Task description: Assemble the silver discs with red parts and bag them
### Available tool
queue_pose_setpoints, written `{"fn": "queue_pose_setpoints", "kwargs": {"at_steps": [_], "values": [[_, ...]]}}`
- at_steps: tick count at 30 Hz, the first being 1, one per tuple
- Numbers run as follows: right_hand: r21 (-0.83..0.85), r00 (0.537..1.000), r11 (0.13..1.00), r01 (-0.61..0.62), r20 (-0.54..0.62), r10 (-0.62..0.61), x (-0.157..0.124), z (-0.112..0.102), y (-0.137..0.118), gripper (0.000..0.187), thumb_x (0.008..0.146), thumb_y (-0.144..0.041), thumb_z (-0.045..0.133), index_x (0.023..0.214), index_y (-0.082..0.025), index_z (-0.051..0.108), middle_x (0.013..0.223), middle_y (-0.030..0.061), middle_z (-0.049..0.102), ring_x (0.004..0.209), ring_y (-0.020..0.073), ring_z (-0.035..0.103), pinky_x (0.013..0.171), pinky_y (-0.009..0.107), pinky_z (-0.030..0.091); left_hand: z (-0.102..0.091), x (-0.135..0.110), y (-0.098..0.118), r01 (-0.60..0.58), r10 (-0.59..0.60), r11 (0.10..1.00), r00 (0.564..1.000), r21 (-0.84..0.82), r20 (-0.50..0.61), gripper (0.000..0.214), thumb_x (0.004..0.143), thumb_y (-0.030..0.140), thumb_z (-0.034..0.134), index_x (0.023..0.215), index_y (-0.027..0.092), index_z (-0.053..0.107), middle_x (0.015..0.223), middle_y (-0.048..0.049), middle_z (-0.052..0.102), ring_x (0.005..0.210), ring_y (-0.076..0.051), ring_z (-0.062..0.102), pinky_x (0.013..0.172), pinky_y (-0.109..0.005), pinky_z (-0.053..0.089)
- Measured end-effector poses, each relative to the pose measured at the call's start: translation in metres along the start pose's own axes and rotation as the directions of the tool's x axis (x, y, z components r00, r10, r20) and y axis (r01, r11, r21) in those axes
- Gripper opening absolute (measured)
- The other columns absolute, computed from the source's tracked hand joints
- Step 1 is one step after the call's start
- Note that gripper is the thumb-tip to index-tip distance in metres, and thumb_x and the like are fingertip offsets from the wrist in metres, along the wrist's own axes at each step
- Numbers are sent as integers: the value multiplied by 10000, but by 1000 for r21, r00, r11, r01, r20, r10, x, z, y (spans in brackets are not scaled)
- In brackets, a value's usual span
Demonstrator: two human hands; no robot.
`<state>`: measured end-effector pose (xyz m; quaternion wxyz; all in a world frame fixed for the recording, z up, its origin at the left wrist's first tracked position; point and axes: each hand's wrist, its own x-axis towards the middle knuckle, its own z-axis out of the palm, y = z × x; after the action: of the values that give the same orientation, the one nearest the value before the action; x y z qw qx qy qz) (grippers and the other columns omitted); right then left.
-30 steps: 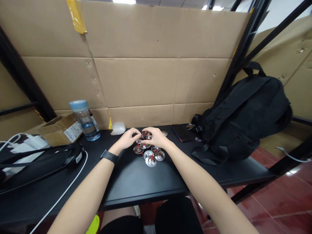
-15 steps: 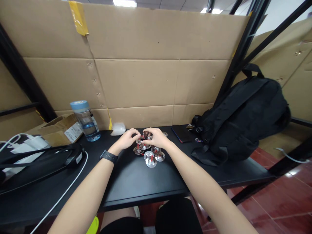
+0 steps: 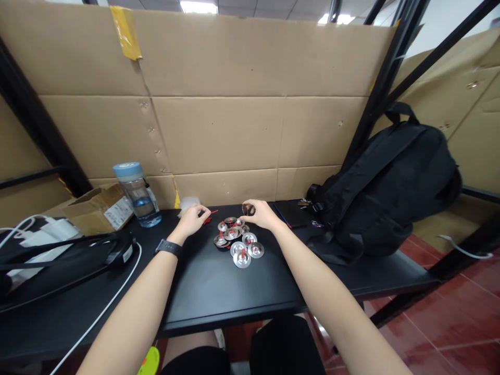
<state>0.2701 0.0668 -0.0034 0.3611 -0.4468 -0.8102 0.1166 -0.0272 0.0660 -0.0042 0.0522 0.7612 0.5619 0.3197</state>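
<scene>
Several small silvery finger cymbals (image 3: 242,259) with red loops lie in a loose pile on the black tabletop. My left hand (image 3: 191,221), with a dark band at the wrist, is left of the pile. Its thumb and finger pinch a thin red strap (image 3: 208,219), whose end sticks out to the right. My right hand (image 3: 261,214) is at the pile's back right, with its thumb close to the nearest discs. Thumb and fingers close round the edge of one finger cymbal (image 3: 247,209), which is tilted up and partly hidden.
A blue-lidded water bottle (image 3: 138,195) and an open cardboard box (image 3: 96,208) stand at the left, near a white cable (image 3: 105,307). A crumpled clear plastic bag (image 3: 187,202) lies behind my left hand. On the right are a dark flat object (image 3: 292,214) and a black backpack (image 3: 394,192).
My hands have drawn apart from above the pile. The left has gone left with the red strap, the right has shifted right with the finger cymbal.
</scene>
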Motion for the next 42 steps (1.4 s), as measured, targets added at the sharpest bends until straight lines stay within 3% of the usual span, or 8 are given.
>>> {"fn": "queue_pose_setpoints", "kwargs": {"at_steps": [6, 13, 21, 28, 42], "values": [[-241, 966, 937, -252, -14, 257, -4, -14, 5, 427, 720, -467, 837, 1082, -270, 726, 1088, 54, 735, 993, 243, 673, 785, 309, 486, -3, -7, -4, 54, -42, 946, 998, 318, -43, 245, 908, 404, 558, 885, 247, 745, 1128, -104, 688, 1136, -350, 560, 912, -455, 439], [-324, 902, 846, -423, -65, 426, -4, -22, 11, 480, 709, -551, 827, 1051, -228, 734, 1121, 110, 727, 1044, 294, 678, 766, 328, 493, -4, -12, -3, 62, -62, 901, 998, 430, -12, 245, 902, 376, 547, 879, 240, 749, 1107, -115, 692, 1095, -349, 564, 876, -445, 439], [-428, 897, 811, -398, 2, 441, -4, -15, 25, 350, 770, -451, 798, 1007, -198, 750, 1157, 131, 713, 1064, 282, 682, 804, 323, 507, -5, -13, -4, 65, -95, 896, 994, 440, 47, 222, 882, 357, 566, 862, 246, 757, 1114, -122, 692, 1108, -350, 565, 886, -443, 441], [-427, 905, 819, -384, 1, 425, -5, -10, 31, 449, 795, -395, 776, 1196, -213, 689, 1245, 125, 682, 1159, 292, 641, 888, 357, 497, -4, -13, -1, 78, -102, 910, 994, 406, 37, 222, 877, 373, 578, 854, 260, 767, 1111, -110, 691, 1119, -350, 562, 909, -450, 437], [-455, 877, 796, -399, 63, 476, -5, -12, 26, 288, 878, -373, 619, 1098, -237, 746, 1204, 124, 715, 1128, 302, 655, 859, 375, 504, 6, -5, 8, -159, 135, 980, 972, 117, 191, 206, 855, 319, 583, 823, 223, 762, 995, -83, 733, 945, -253, 657, 895, -374, 491]]}}
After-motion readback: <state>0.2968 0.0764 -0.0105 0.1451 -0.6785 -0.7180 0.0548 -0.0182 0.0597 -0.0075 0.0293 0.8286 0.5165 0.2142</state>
